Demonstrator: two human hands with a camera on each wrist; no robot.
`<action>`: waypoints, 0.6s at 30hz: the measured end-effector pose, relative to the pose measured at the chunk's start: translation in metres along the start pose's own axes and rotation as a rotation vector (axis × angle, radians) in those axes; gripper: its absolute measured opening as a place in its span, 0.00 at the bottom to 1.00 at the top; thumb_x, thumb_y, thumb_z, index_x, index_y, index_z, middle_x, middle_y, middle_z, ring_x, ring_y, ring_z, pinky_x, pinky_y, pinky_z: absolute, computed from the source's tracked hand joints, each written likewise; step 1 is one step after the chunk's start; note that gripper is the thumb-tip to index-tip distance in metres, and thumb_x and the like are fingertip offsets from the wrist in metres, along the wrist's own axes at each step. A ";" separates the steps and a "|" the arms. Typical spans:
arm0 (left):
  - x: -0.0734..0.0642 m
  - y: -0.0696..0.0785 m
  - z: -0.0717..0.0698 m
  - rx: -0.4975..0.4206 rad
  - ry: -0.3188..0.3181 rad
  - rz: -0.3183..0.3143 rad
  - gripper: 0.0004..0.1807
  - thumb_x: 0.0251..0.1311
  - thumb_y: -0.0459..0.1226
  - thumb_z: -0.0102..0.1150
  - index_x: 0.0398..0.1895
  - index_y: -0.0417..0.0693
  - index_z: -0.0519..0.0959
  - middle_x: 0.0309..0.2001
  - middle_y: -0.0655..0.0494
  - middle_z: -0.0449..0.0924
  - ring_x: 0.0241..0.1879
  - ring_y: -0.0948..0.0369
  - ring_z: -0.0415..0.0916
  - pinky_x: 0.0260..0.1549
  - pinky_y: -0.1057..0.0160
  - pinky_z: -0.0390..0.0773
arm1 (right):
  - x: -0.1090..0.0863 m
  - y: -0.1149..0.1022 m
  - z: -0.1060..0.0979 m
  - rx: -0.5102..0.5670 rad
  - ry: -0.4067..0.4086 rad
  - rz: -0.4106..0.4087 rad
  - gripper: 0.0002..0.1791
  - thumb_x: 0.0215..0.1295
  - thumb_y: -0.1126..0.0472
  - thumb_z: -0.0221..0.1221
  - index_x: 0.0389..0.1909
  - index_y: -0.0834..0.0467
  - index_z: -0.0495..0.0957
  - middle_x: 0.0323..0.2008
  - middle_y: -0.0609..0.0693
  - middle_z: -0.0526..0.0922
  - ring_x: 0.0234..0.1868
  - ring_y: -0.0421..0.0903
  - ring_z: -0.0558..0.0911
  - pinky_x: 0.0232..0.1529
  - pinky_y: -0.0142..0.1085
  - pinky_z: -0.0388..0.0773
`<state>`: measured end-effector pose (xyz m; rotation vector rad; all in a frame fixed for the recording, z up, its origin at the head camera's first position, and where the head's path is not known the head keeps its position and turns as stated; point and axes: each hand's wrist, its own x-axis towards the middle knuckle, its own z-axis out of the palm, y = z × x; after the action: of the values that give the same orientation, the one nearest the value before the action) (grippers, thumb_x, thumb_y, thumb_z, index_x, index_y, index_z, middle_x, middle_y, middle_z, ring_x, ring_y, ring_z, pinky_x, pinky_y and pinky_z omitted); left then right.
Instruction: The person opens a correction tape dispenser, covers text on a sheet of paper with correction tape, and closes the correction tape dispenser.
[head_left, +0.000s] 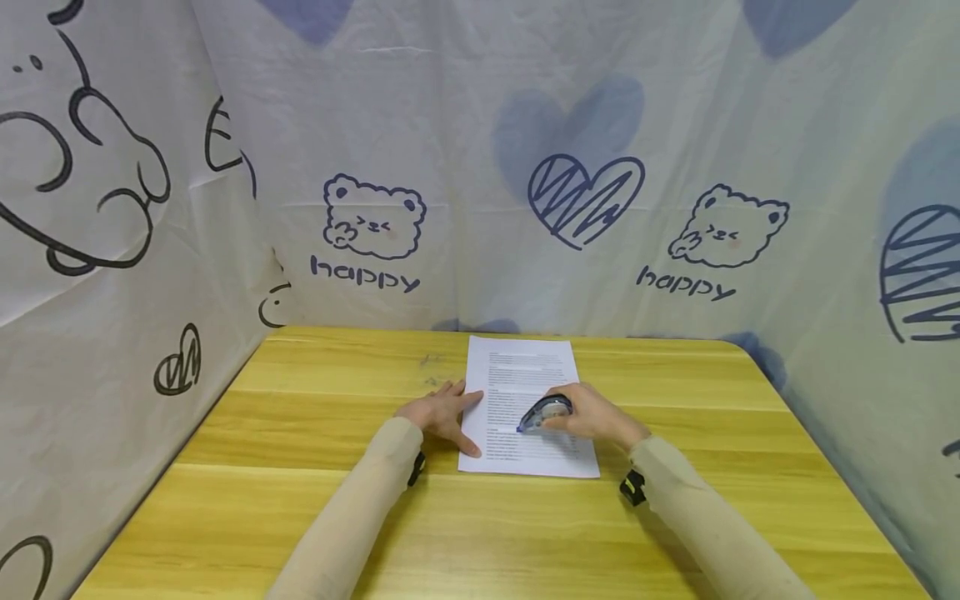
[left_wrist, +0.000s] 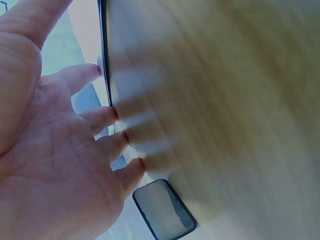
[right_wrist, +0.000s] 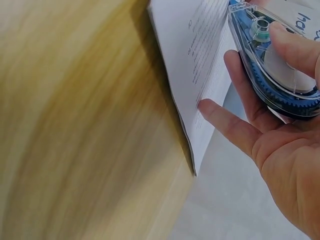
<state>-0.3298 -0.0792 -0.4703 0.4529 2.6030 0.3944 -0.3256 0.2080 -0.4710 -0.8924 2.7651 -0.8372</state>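
Observation:
A printed sheet of paper (head_left: 525, 400) lies flat on the wooden table (head_left: 300, 500). My left hand (head_left: 444, 414) rests flat at the sheet's left edge, fingers spread and straight; the left wrist view shows its open palm (left_wrist: 55, 150) with fingertips (left_wrist: 112, 114) against the table. My right hand (head_left: 592, 414) grips a clear blue correction tape dispenser (head_left: 545, 412), its tip down on the text. In the right wrist view the dispenser (right_wrist: 275, 65) sits between thumb and fingers over the paper (right_wrist: 200, 65).
A cloth printed with bears, hearts and "happy" (head_left: 525, 208) walls the table at the back and both sides. A dark rounded-rectangle object (left_wrist: 165, 210) shows under the left wrist. Bare wood (head_left: 480, 542) lies in front of the sheet.

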 end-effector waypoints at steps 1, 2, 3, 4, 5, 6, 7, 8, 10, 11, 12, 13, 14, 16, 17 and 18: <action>0.000 0.000 0.000 -0.001 0.000 -0.001 0.60 0.41 0.61 0.74 0.78 0.63 0.53 0.80 0.50 0.36 0.79 0.49 0.33 0.74 0.40 0.44 | 0.000 0.000 0.000 0.001 -0.001 -0.002 0.10 0.60 0.56 0.68 0.42 0.51 0.83 0.35 0.42 0.84 0.35 0.38 0.78 0.42 0.37 0.76; 0.000 0.000 0.000 -0.001 -0.001 -0.001 0.60 0.41 0.61 0.74 0.78 0.63 0.53 0.80 0.50 0.36 0.79 0.49 0.33 0.74 0.40 0.44 | 0.000 0.001 0.000 0.002 -0.003 -0.006 0.10 0.60 0.56 0.68 0.42 0.51 0.83 0.34 0.42 0.84 0.34 0.38 0.78 0.41 0.36 0.76; -0.001 0.000 -0.001 -0.001 -0.001 -0.003 0.60 0.41 0.61 0.74 0.78 0.63 0.53 0.80 0.50 0.36 0.79 0.49 0.33 0.74 0.40 0.44 | 0.000 0.001 0.000 0.004 -0.005 -0.009 0.10 0.60 0.56 0.68 0.42 0.51 0.83 0.34 0.42 0.84 0.34 0.38 0.78 0.40 0.36 0.76; -0.001 0.000 -0.001 -0.001 -0.002 -0.004 0.60 0.41 0.61 0.74 0.78 0.64 0.53 0.80 0.50 0.36 0.79 0.49 0.33 0.74 0.40 0.44 | 0.000 0.002 0.000 0.006 -0.007 -0.013 0.10 0.60 0.56 0.68 0.42 0.51 0.83 0.34 0.42 0.84 0.34 0.38 0.78 0.40 0.35 0.76; -0.001 0.000 -0.001 -0.002 -0.002 -0.005 0.60 0.41 0.61 0.74 0.78 0.64 0.53 0.80 0.50 0.36 0.79 0.49 0.33 0.74 0.39 0.44 | 0.000 0.002 0.000 0.008 -0.008 -0.016 0.10 0.60 0.56 0.68 0.41 0.51 0.83 0.34 0.42 0.84 0.33 0.38 0.78 0.39 0.35 0.76; -0.001 0.000 -0.001 -0.003 -0.003 -0.005 0.60 0.41 0.61 0.74 0.78 0.64 0.53 0.80 0.50 0.36 0.79 0.49 0.32 0.74 0.39 0.44 | 0.000 0.002 -0.001 0.009 -0.008 -0.018 0.10 0.60 0.56 0.68 0.41 0.51 0.83 0.34 0.42 0.84 0.33 0.38 0.78 0.39 0.35 0.76; -0.001 0.000 -0.001 -0.002 -0.003 -0.006 0.60 0.41 0.61 0.74 0.78 0.64 0.52 0.80 0.50 0.36 0.79 0.49 0.32 0.74 0.40 0.44 | 0.000 0.002 -0.001 0.009 -0.009 -0.020 0.10 0.59 0.56 0.68 0.41 0.51 0.83 0.33 0.42 0.84 0.33 0.38 0.78 0.39 0.35 0.77; -0.001 0.000 -0.001 -0.002 -0.003 -0.006 0.60 0.41 0.61 0.74 0.78 0.64 0.52 0.80 0.50 0.36 0.79 0.49 0.32 0.74 0.40 0.44 | 0.000 0.002 -0.001 0.008 -0.008 -0.021 0.10 0.59 0.56 0.68 0.41 0.51 0.83 0.33 0.42 0.84 0.33 0.38 0.78 0.39 0.35 0.76; -0.001 0.000 -0.001 -0.003 -0.003 -0.005 0.60 0.41 0.61 0.74 0.78 0.64 0.52 0.80 0.50 0.35 0.79 0.49 0.32 0.74 0.40 0.44 | -0.001 0.002 -0.001 0.010 -0.009 -0.013 0.10 0.59 0.56 0.68 0.41 0.51 0.83 0.34 0.42 0.84 0.33 0.38 0.78 0.40 0.36 0.77; -0.001 0.000 -0.001 -0.005 -0.003 -0.004 0.60 0.41 0.61 0.74 0.78 0.63 0.52 0.80 0.50 0.35 0.79 0.49 0.32 0.74 0.40 0.44 | -0.001 0.002 -0.002 0.009 -0.009 -0.009 0.10 0.60 0.56 0.68 0.41 0.52 0.83 0.34 0.42 0.84 0.34 0.38 0.78 0.40 0.36 0.77; -0.001 0.000 -0.001 -0.007 -0.003 -0.003 0.60 0.41 0.61 0.74 0.78 0.63 0.52 0.80 0.50 0.35 0.79 0.49 0.32 0.74 0.40 0.44 | -0.001 0.001 -0.002 0.009 -0.011 -0.002 0.10 0.60 0.56 0.68 0.42 0.52 0.83 0.34 0.42 0.84 0.34 0.38 0.78 0.41 0.36 0.76; -0.001 0.000 -0.001 -0.008 -0.003 -0.002 0.60 0.41 0.61 0.74 0.78 0.63 0.52 0.80 0.50 0.35 0.79 0.49 0.32 0.74 0.41 0.44 | -0.001 0.001 -0.002 0.007 -0.011 0.004 0.10 0.60 0.56 0.68 0.42 0.52 0.83 0.34 0.42 0.84 0.34 0.39 0.78 0.42 0.37 0.76; -0.001 0.000 -0.001 -0.010 -0.003 -0.001 0.60 0.41 0.61 0.74 0.78 0.63 0.52 0.80 0.50 0.35 0.79 0.49 0.32 0.74 0.41 0.44 | -0.001 0.001 -0.002 0.006 -0.012 0.011 0.11 0.60 0.55 0.68 0.42 0.52 0.83 0.35 0.42 0.84 0.35 0.39 0.77 0.43 0.38 0.76; -0.001 0.000 -0.001 -0.011 -0.005 0.001 0.60 0.41 0.60 0.74 0.78 0.63 0.52 0.80 0.50 0.35 0.79 0.49 0.32 0.74 0.41 0.43 | -0.001 0.002 -0.002 0.001 -0.012 0.023 0.11 0.60 0.55 0.68 0.42 0.52 0.83 0.35 0.42 0.84 0.35 0.39 0.77 0.44 0.38 0.76; -0.001 0.000 -0.001 -0.010 -0.006 0.002 0.60 0.41 0.60 0.74 0.78 0.63 0.52 0.80 0.50 0.35 0.79 0.49 0.32 0.74 0.41 0.43 | -0.001 0.002 -0.002 0.000 -0.013 0.025 0.11 0.60 0.55 0.68 0.42 0.52 0.83 0.35 0.42 0.84 0.36 0.39 0.78 0.44 0.38 0.76; -0.001 0.000 -0.001 -0.008 -0.005 0.003 0.60 0.41 0.60 0.74 0.78 0.63 0.52 0.80 0.50 0.35 0.79 0.49 0.32 0.74 0.41 0.43 | -0.001 0.002 -0.002 -0.003 -0.014 0.025 0.11 0.60 0.55 0.68 0.43 0.52 0.83 0.35 0.42 0.84 0.36 0.39 0.78 0.44 0.38 0.76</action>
<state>-0.3292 -0.0797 -0.4686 0.4550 2.5948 0.4047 -0.3262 0.2109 -0.4701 -0.8591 2.7604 -0.8198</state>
